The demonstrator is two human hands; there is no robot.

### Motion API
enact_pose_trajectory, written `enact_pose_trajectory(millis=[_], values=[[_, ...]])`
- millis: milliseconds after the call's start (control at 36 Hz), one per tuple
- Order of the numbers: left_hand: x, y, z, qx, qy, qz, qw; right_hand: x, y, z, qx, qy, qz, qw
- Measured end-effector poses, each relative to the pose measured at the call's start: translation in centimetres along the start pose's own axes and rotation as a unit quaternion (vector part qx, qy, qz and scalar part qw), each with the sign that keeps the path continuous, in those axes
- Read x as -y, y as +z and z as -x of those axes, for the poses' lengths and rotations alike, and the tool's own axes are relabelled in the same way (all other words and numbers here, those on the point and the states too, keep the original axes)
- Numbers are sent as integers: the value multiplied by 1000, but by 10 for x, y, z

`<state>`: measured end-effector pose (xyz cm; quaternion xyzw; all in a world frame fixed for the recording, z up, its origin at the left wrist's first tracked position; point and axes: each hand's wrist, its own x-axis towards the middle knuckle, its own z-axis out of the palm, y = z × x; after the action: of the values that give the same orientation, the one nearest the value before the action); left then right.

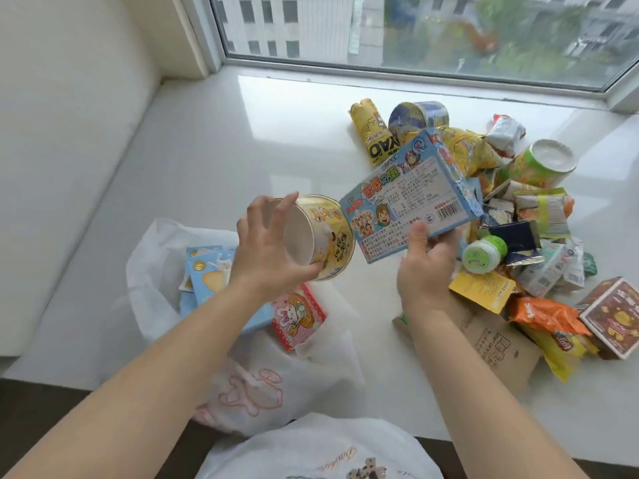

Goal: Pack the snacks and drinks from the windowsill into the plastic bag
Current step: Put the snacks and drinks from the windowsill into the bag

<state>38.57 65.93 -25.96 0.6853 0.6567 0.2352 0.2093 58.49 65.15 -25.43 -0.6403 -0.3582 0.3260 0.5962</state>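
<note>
While packing goes on at a white windowsill (193, 160), a thin plastic bag (152, 271) lies slumped at the left with its mouth open, already holding a pale blue packet (207, 274) and a pink box (299, 318) that pokes out of the opening. Just above the bag, the left hand (268, 250) grips a round yellow tub (325, 236) tipped on its side, fingers curled over the open rim and the thumb under the wall. To its right, the right hand (423, 267) pinches the lower edge of a blue carton (411, 191), thumb on the printed face and fingers behind, the carton tilted up toward the window. Farther right, a heap of snacks (518, 216) is not yet packed: a green-lidded jar (484, 254), a green cup (543, 164), a yellow tube (371, 133), an orange pouch (543, 314) and a brown box (613, 316), with a flat cardboard sheet (494, 344) lying near the edge. By the look of them, the tub and carton are light, thin-walled paper goods that would crush under a hard squeeze, so a hold across the rim or along a folded edge seems safest; the foil pouches look soft and slippery and are probably best pinched at their seams. The limp bag will likely need its mouth held open as each item drops in.
</note>
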Motion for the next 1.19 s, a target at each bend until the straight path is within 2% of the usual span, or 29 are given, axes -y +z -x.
enact_pose_trajectory(millis=[222,361,444,528,611,667,722,806,1028,1194], values=[[93,-65,28,-12,-48,-44,998,-10,65,59,76,50,17,996],[126,-86,36,-31,-65,-43,996,-15,83,82,63,112,24,991],[136,-99,36,-30,-71,-42,996,-18,85,88,51,113,52,991],[147,-109,36,2,-72,-47,996,-25,85,92,98,100,119,983],[156,-111,37,89,-60,-90,990,-37,82,100,158,107,189,963],[160,-108,41,147,-51,-120,981,-44,81,106,173,108,224,953],[164,-104,45,162,-51,-125,978,-49,80,112,184,106,251,944],[165,-101,45,161,-42,-121,979,-54,79,117,193,101,276,936],[163,-91,27,126,-71,-84,986,-56,82,115,113,64,245,961],[154,-79,27,98,-84,-65,990,-67,70,124,145,101,268,947]])
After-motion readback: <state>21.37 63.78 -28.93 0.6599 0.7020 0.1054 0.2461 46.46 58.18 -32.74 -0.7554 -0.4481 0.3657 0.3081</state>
